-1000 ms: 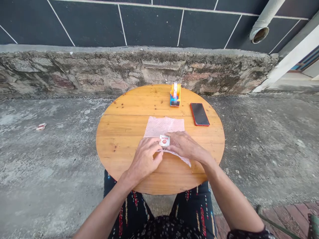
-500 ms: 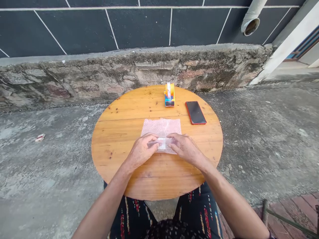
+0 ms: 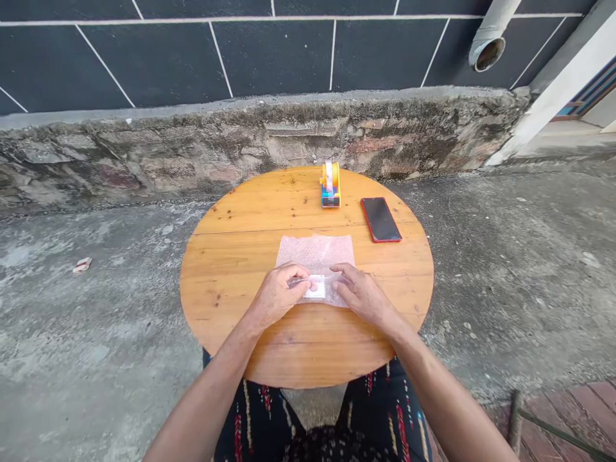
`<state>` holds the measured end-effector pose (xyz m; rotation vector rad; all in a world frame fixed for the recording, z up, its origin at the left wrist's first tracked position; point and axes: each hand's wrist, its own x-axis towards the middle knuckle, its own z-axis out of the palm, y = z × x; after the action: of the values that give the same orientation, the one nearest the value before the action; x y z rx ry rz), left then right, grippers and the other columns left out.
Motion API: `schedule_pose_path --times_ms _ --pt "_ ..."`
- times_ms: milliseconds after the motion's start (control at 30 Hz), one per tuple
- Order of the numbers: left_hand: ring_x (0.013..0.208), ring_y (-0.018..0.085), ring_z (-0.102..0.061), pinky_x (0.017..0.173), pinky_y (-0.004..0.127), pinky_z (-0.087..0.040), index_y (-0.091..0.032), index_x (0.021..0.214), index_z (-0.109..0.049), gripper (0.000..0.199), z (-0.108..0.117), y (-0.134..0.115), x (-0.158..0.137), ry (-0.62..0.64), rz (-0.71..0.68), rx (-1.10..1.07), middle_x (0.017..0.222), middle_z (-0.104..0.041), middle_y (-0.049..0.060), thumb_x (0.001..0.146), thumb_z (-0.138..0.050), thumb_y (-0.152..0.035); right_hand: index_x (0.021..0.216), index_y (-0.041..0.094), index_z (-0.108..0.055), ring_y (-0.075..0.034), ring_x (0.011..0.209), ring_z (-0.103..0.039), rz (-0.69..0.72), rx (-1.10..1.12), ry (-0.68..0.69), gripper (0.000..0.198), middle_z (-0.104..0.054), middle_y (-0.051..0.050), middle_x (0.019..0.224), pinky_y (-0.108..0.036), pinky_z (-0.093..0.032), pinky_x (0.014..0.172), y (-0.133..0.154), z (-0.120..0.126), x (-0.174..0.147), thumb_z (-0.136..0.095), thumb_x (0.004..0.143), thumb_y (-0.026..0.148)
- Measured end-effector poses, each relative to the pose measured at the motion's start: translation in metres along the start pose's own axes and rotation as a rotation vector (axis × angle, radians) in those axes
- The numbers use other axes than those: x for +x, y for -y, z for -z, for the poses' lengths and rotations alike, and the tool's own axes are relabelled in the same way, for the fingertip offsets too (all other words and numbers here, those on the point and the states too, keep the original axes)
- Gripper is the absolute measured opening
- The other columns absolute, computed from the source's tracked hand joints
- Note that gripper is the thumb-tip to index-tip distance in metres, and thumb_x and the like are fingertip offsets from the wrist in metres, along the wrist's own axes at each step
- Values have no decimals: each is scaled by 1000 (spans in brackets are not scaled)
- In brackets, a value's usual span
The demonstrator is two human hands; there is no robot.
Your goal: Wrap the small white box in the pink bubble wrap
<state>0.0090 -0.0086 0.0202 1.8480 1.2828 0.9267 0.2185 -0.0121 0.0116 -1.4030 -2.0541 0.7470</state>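
A sheet of pinkish bubble wrap [image 3: 315,250] lies on the round wooden table [image 3: 231,256] in front of me. At its near edge rests a small white flat item [image 3: 315,287], seen partly through the wrap; its kind I cannot make out. My left hand [image 3: 282,289] pinches the wrap's near edge at the left, thumb by the white item. My right hand [image 3: 359,289] grips the same edge at the right between thumb and fingers. Between both hands the edge is lifted a little.
A yellow and blue tape dispenser [image 3: 330,185] stands at the table's far side. Right of it lies a phone [image 3: 381,219] in a red case. Behind the table runs a low stone wall base [image 3: 289,138], with a pipe [image 3: 488,51] above right.
The near part of the wrap has shifted slightly, and the white item shows more clearly. My right hand has moved a little away from my left. The camera view has tilted slightly.
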Motion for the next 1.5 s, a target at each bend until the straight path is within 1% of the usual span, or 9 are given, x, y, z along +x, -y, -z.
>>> schedule_pose_path --times_ms 300,467,700,767,867,967,1033,1133,1500 --pt "84 14 -61 70 23 -44 -19 69 -68 14 0 -1 -1 -1 32 -23 87 -67 0 78 -58 -18 115 20 -60 -16 62 -56 -35 97 -35 30 -66 -2 76 -28 -42 62 -7 -3 -6 -51 89 30" --pt "84 14 -61 73 24 -45 -20 72 -67 15 -1 1 -4 -3 2 -8 90 -68 0 80 -56 -16 113 21 -62 -21 90 -62 -21 332 -121 34 -67 -6 106 -31 -47 76 -14 -7 -14 -51 91 43" --pt "105 17 -58 85 26 -47 -20 78 -65 11 3 -9 -25 -76 -129 92 114 -61 4 83 -57 -17 106 23 -66 -21 98 -63 -9 614 -295 34 -70 -5 99 -39 -46 93 -26 14 -17 -42 96 46" --pt "113 18 -55 92 29 -45 -21 80 -65 12 5 -13 -35 -79 -182 133 121 -57 5 84 -56 -16 107 24 -65 -20 99 -63 37 575 -283 26 -70 -5 102 -39 -46 93 -24 24 -10 -51 93 41" --pt "115 18 -54 95 30 -45 -22 81 -66 14 7 -16 -47 -74 -220 185 124 -55 5 85 -55 -14 109 26 -63 -20 104 -60 184 371 -102 23 -66 -4 111 -38 -46 94 -11 29 4 -60 88 33" --pt "115 18 -55 96 31 -45 -21 82 -65 14 4 -15 -56 -86 -234 207 124 -55 6 86 -54 -13 119 24 -59 -22 115 -55 359 126 83 37 -61 -7 123 -41 -43 99 7 21 13 -66 83 29" --pt "115 19 -55 97 32 -45 -21 82 -65 14 2 -14 -60 -101 -236 212 124 -55 6 86 -55 -13 126 21 -55 -25 121 -51 393 -47 147 50 -56 -10 130 -44 -40 101 16 12 15 -70 78 26" --pt "115 19 -55 97 33 -45 -21 81 -65 14 0 -13 -63 -110 -239 209 124 -56 7 85 -55 -13 129 18 -51 -27 117 -53 367 -203 167 55 -58 -12 128 -46 -41 98 21 0 14 -68 77 21" --pt "115 21 -55 96 34 -46 -22 80 -65 13 2 -12 -65 -84 -198 184 126 -57 7 86 -55 -16 131 22 -49 -27 110 -57 327 -222 93 51 -64 -9 120 -44 -41 93 15 -2 20 -62 81 20"
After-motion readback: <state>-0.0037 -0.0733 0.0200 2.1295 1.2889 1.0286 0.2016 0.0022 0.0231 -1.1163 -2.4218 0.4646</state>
